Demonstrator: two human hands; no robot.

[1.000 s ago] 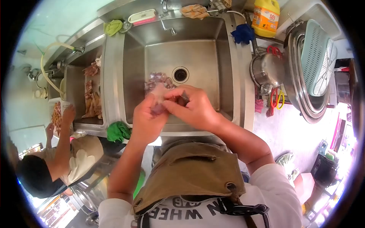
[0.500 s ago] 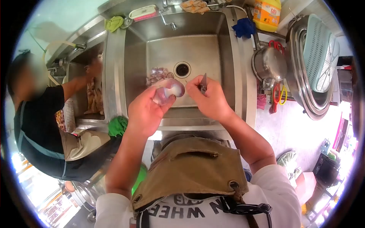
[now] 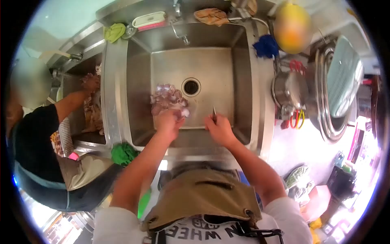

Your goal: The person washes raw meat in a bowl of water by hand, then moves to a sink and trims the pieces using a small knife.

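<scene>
Inside the steel sink [image 3: 207,61], a heap of pinkish-purple meat pieces [image 3: 164,97] lies left of the drain [image 3: 191,86]. My left hand [image 3: 168,124] is at the lower edge of this heap, its fingers closed around a pale purple piece [image 3: 185,112] that shows only in part. To its right, over the near part of the sink, my right hand [image 3: 218,127] grips a small knife [image 3: 214,110] with the blade pointing away from me. The two hands are apart.
A co-worker at the left reaches into a second sink [image 3: 75,118] holding more meat. A green cloth [image 3: 124,153] lies on the near edge. The faucet [image 3: 185,40] is at the far side. A pot [image 3: 289,89] and nested basins [image 3: 325,101] stand at the right.
My left hand has moved down to the heap with the purple piece. My right hand, with the knife, has lowered slightly. The co-worker has leaned in over the left sink since the earliest frame.
</scene>
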